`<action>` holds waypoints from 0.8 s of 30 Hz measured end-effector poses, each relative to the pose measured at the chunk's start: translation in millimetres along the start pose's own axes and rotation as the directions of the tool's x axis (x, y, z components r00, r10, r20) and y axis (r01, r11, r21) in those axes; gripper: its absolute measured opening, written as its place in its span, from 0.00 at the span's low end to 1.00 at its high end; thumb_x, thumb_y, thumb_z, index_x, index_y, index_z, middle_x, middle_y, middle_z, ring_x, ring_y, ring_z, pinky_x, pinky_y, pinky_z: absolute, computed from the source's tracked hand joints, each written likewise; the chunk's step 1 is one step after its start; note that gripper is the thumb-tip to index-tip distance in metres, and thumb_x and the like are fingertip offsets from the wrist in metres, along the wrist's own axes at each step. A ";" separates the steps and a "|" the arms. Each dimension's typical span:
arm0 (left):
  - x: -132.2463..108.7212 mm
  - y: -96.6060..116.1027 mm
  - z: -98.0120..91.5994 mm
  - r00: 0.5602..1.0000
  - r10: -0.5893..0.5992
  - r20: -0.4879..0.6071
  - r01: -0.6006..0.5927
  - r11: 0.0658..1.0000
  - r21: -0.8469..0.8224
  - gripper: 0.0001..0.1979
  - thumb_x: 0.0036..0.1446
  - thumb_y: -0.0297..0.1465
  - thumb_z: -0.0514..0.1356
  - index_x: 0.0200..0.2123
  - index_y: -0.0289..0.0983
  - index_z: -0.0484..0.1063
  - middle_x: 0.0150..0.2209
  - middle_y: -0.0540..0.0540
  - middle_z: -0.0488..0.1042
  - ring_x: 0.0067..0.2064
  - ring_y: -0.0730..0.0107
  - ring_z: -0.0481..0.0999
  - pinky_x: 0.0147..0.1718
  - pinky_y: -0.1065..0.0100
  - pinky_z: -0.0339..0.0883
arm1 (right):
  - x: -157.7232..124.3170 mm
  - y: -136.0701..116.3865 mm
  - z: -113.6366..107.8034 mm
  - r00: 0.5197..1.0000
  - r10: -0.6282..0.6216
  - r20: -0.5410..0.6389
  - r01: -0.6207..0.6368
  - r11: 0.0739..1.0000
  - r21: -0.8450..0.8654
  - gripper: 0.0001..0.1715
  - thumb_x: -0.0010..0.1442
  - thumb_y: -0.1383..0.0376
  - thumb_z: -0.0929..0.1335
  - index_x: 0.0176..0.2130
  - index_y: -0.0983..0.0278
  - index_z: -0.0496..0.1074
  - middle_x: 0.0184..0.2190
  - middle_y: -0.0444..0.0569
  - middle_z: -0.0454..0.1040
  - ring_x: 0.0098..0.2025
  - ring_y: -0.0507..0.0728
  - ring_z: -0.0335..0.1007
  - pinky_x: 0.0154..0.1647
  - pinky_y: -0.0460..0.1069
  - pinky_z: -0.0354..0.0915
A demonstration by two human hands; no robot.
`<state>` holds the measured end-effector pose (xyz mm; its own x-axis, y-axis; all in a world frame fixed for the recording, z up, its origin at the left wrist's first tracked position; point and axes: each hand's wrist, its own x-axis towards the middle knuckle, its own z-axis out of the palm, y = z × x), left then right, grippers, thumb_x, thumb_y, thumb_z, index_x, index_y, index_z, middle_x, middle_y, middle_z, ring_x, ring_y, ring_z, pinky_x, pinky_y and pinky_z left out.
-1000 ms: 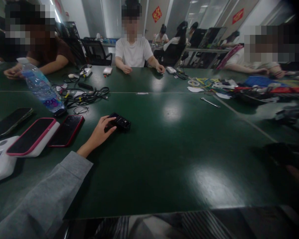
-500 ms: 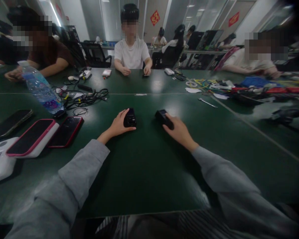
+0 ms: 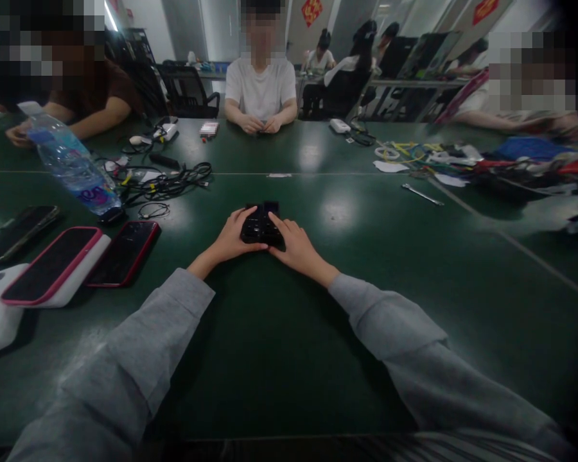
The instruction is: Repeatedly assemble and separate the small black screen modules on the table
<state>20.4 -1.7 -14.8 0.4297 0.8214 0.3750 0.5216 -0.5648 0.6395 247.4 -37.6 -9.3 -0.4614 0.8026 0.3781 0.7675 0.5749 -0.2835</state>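
Two small black devices lie side by side on the green table (image 3: 279,359), pressed together at the middle. My left hand (image 3: 228,240) is closed round the left black device (image 3: 251,226). My right hand (image 3: 296,247) grips the right black device (image 3: 272,223) from the other side. Both arms wear grey sleeves and reach forward from the near edge.
A red-cased phone (image 3: 125,251), a pink-edged phone on a white box (image 3: 52,266) and a dark phone (image 3: 14,224) lie at the left. A water bottle (image 3: 72,168) and tangled cables (image 3: 168,183) sit behind them. Three people sit across; tools and clutter (image 3: 462,163) fill the right.
A second ago only my left hand held a device. My right hand came in with another device, and both hands moved inward until the two devices met.
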 end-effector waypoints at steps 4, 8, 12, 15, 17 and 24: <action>-2.0 3.4 3.4 0.998 -0.042 -0.041 0.044 0.998 0.053 0.50 0.43 0.52 0.71 0.64 0.42 0.54 0.63 0.36 0.55 0.65 0.41 0.54 0.63 0.40 0.52 | 1.2 0.6 -0.5 1.000 -0.009 -0.002 0.009 0.999 0.050 0.45 0.61 0.56 0.65 0.70 0.63 0.46 0.50 0.58 0.67 0.49 0.66 0.63 0.45 0.59 0.65; -3.4 2.6 7.4 0.996 -0.046 -0.083 0.054 0.994 0.090 0.51 0.43 0.53 0.70 0.64 0.42 0.53 0.63 0.35 0.55 0.66 0.41 0.54 0.62 0.41 0.53 | 0.2 -0.8 -5.4 1.000 0.004 0.016 -0.006 0.994 0.112 0.43 0.61 0.56 0.66 0.69 0.59 0.49 0.49 0.55 0.67 0.49 0.65 0.63 0.46 0.59 0.64; -4.3 2.2 8.9 0.993 -0.038 -0.111 0.051 0.992 0.116 0.51 0.42 0.54 0.70 0.64 0.42 0.53 0.62 0.35 0.55 0.65 0.43 0.55 0.63 0.42 0.53 | 0.8 0.1 -3.9 1.000 0.012 0.021 -0.014 0.994 0.112 0.44 0.61 0.56 0.66 0.69 0.57 0.47 0.49 0.55 0.67 0.50 0.66 0.63 0.47 0.61 0.64; -4.9 5.8 7.4 0.993 -0.060 -0.105 0.073 0.990 0.122 0.51 0.42 0.54 0.70 0.64 0.41 0.53 0.63 0.34 0.54 0.65 0.42 0.55 0.62 0.43 0.54 | 0.3 1.5 0.2 1.000 0.011 0.022 -0.013 0.995 0.098 0.46 0.61 0.56 0.66 0.70 0.55 0.44 0.50 0.55 0.64 0.51 0.66 0.62 0.48 0.63 0.65; -5.3 9.2 5.6 0.992 -0.084 -0.093 0.095 0.989 0.117 0.51 0.43 0.54 0.69 0.65 0.42 0.52 0.64 0.34 0.53 0.66 0.41 0.55 0.62 0.41 0.53 | -0.8 2.3 2.0 1.000 0.019 0.015 -0.020 0.995 0.093 0.46 0.61 0.56 0.67 0.70 0.54 0.43 0.52 0.56 0.62 0.53 0.67 0.61 0.50 0.64 0.65; -5.5 11.5 1.9 0.995 -0.083 -0.046 0.087 0.991 0.106 0.53 0.43 0.55 0.69 0.66 0.40 0.51 0.68 0.31 0.47 0.69 0.37 0.48 0.63 0.40 0.49 | -4.0 0.4 -2.3 1.000 -0.030 -0.003 0.030 0.996 0.079 0.45 0.63 0.57 0.66 0.70 0.46 0.40 0.71 0.47 0.37 0.70 0.68 0.40 0.63 0.68 0.55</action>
<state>25.5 -12.9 -10.9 0.3503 0.8682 0.3514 0.6321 -0.4960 0.5953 250.6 -41.0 -8.9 -0.4828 0.7844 0.3894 0.7157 0.6097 -0.3407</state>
